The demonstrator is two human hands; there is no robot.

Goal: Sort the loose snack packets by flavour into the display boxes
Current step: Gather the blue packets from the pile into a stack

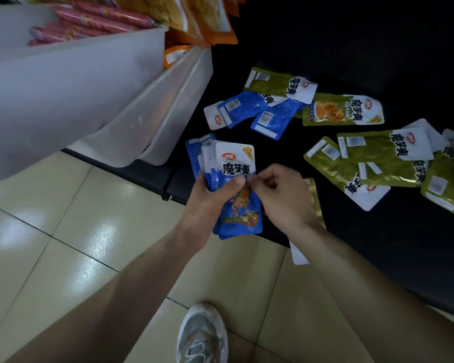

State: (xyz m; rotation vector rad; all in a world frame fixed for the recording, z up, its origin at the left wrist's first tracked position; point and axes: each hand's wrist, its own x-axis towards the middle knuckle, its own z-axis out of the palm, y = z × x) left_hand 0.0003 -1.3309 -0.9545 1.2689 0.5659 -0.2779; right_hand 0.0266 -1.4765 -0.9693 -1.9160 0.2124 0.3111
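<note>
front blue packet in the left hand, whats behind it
More blue packets, tops fanned out past its left edge. The front blue packet and the left hand hide how many.

The floor (63,231) filled the lower left and bottom of the frame. It was laid in large glossy cream tiles, divided by thin dark grout lines (84,254) that ran on the diagonal. Soft whitish glare patches (102,235) lay on several tiles. A black surface (378,35) took up the right side and upper right, and its dark front edge (147,176) slanted from left of centre down towards the lower right. The light was dim overall.
</note>
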